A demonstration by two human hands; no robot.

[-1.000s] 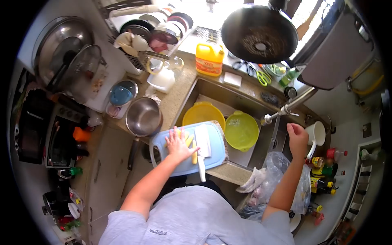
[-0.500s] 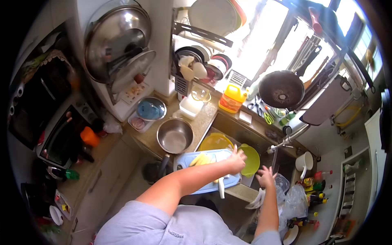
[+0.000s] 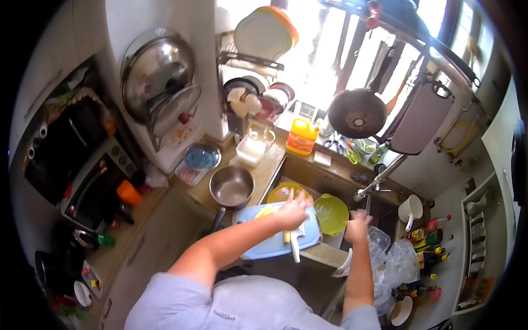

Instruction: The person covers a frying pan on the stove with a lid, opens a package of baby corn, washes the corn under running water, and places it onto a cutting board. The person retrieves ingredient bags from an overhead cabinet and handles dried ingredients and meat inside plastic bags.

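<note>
My left hand (image 3: 293,212) is over the light-blue cutting board (image 3: 261,250), with its fingers stretched out and somewhat blurred; nothing shows in them. Pale yellow food pieces (image 3: 266,212) lie on the board, partly covered by my left forearm. A knife with a white handle (image 3: 295,251) rests at the board's near edge, its handle sticking out toward me. My right hand (image 3: 359,224) is above the sink's near right side, fingers apart and apparently holding nothing. Between the hands, a yellow-green bowl (image 3: 331,215) sits in the sink. A yellow basin (image 3: 286,192) stands behind the board.
A steel pot (image 3: 231,187) stands left of the sink. The faucet (image 3: 379,179) reaches over the basin. Clear plastic bags (image 3: 401,259) and several bottles (image 3: 432,256) are at right. A frying pan (image 3: 357,114) hangs by the window, above a yellow jug (image 3: 302,137).
My left hand has moved left, from the board's right edge to above its middle. My right hand has risen slightly toward the faucet. The camera view has shifted a little.
</note>
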